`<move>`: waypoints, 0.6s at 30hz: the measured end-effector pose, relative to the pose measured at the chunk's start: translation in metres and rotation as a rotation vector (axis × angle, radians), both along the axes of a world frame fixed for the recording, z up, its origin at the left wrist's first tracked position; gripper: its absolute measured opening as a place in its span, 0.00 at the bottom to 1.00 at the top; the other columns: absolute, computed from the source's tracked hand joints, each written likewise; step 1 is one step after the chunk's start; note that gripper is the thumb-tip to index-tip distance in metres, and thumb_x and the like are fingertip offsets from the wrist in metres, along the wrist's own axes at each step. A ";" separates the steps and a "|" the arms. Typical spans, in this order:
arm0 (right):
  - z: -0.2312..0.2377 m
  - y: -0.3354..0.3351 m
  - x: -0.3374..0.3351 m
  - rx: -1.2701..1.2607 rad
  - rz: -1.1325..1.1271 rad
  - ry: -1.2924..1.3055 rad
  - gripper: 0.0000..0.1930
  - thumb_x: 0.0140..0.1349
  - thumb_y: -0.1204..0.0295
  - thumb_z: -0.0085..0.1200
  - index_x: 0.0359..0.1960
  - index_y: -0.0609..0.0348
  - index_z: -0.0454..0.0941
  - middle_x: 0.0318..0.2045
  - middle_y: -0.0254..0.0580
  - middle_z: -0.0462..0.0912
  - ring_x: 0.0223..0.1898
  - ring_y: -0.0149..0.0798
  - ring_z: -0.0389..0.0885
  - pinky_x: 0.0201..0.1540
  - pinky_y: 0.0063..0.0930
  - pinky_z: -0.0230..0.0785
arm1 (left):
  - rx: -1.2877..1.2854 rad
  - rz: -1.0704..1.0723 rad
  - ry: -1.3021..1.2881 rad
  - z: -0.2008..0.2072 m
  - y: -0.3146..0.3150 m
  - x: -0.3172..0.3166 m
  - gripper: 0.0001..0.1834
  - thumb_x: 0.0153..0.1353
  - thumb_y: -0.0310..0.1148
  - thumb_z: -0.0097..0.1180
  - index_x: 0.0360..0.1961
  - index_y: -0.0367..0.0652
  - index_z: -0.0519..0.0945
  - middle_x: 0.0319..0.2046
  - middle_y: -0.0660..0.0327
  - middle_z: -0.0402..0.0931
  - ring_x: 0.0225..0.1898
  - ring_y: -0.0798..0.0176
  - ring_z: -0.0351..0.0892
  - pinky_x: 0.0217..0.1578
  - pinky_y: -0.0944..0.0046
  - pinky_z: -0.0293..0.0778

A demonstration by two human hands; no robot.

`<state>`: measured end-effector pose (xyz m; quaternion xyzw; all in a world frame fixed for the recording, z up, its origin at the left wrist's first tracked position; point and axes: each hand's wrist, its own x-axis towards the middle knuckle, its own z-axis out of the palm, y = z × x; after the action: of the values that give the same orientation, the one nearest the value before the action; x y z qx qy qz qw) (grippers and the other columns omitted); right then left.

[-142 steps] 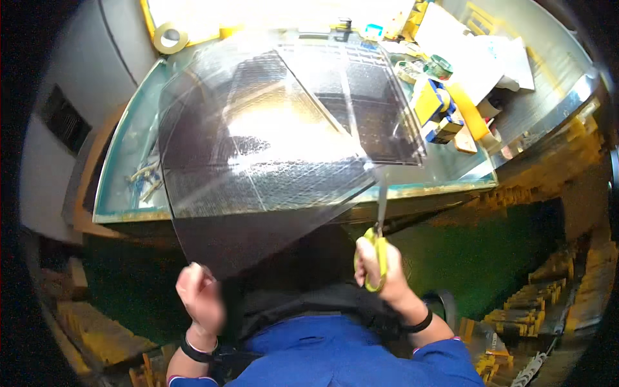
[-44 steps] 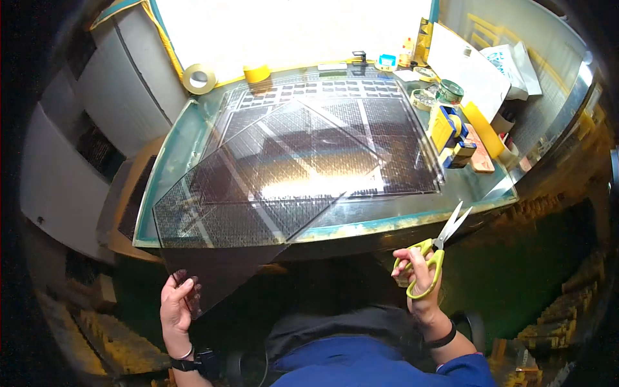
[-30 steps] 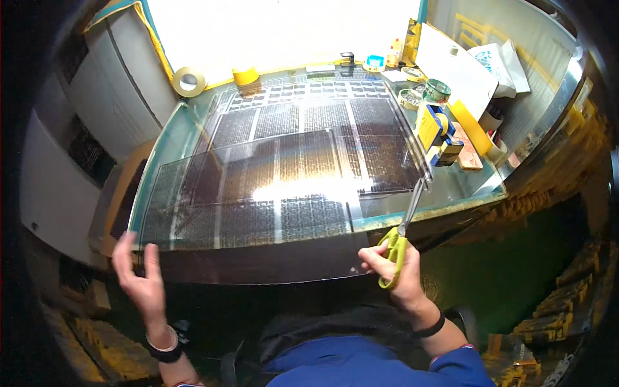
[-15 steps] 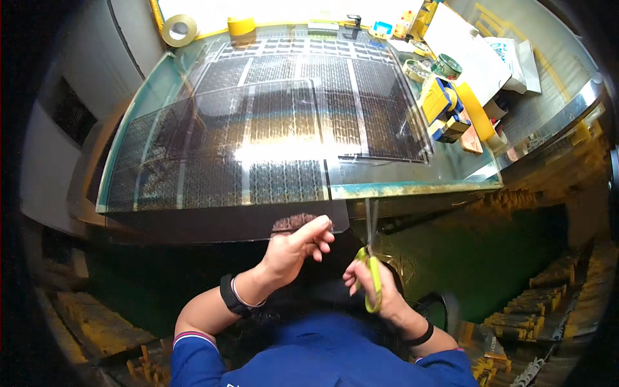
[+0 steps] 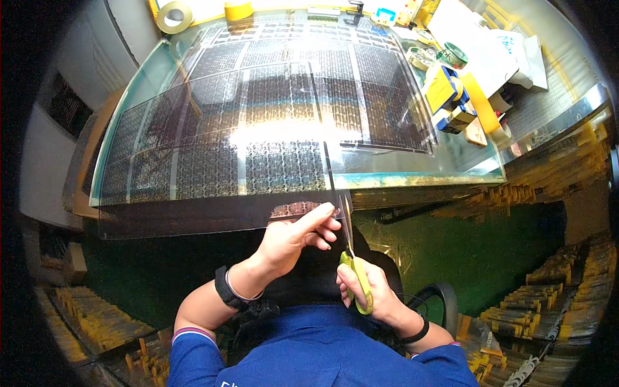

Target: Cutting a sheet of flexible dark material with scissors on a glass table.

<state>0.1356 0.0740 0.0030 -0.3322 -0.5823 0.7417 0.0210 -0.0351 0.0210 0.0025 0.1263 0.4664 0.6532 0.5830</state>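
Observation:
A large dark, see-through film sheet (image 5: 167, 218) with a fine repeated pattern lies partly on a glass-topped table, its near edge overhanging the front. My left hand (image 5: 284, 246) pinches that edge near its right corner, thumb on top. A brownish patch (image 5: 298, 209) shows through the film just behind the thumb. My right hand (image 5: 382, 298) is closed around the yellow-green handles of a pair of scissors (image 5: 362, 284). The scissor blades point away from me, slightly apart, at the sheet's right edge beside my left fingertips. Whether they touch the film I cannot tell.
Another patterned film (image 5: 380, 106) lies flat on the glass table (image 5: 412, 177). Tape rolls (image 5: 174, 17) stand along the back. At the right are a yellow-and-blue tape dispenser (image 5: 445, 90), a green roll (image 5: 452, 55) and white sheets (image 5: 477, 39). A black curved armrest or wheel (image 5: 442, 300) is beside me.
The scissors have moved left and slightly up, from apart from the film to its right edge. My left hand keeps its pinch on the sheet, which has shifted slightly.

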 end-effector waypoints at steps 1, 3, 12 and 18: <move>0.000 0.000 0.000 0.007 0.002 -0.001 0.16 0.61 0.57 0.43 0.24 0.56 0.66 0.16 0.28 0.67 0.17 0.21 0.67 0.19 0.16 0.63 | 0.001 0.003 -0.001 -0.001 0.000 0.000 0.13 0.57 0.37 0.51 0.35 0.38 0.76 0.27 0.60 0.75 0.25 0.69 0.74 0.24 0.72 0.70; 0.000 0.000 0.000 0.013 0.004 -0.003 0.16 0.61 0.57 0.43 0.24 0.56 0.66 0.16 0.28 0.67 0.17 0.21 0.67 0.18 0.16 0.63 | 0.001 0.005 -0.003 -0.001 0.000 0.000 0.13 0.57 0.37 0.51 0.35 0.38 0.76 0.27 0.60 0.76 0.26 0.69 0.74 0.24 0.72 0.70; 0.001 -0.002 -0.001 0.012 -0.015 0.006 0.16 0.60 0.55 0.44 0.23 0.55 0.66 0.15 0.28 0.67 0.15 0.21 0.66 0.17 0.16 0.62 | 0.013 0.015 0.004 -0.002 -0.001 0.002 0.12 0.56 0.36 0.52 0.35 0.38 0.76 0.27 0.59 0.76 0.25 0.68 0.74 0.25 0.72 0.70; -0.001 -0.005 -0.001 0.053 -0.037 0.001 0.17 0.60 0.56 0.45 0.21 0.56 0.65 0.12 0.28 0.66 0.13 0.22 0.65 0.16 0.16 0.59 | 0.003 -0.008 0.043 -0.002 -0.002 0.002 0.10 0.55 0.34 0.53 0.35 0.38 0.77 0.25 0.61 0.76 0.24 0.70 0.73 0.24 0.73 0.69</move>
<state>0.1346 0.0686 0.0024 -0.3418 -0.5956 0.7256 0.0437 -0.0335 0.0191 0.0003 0.1432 0.4773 0.6488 0.5751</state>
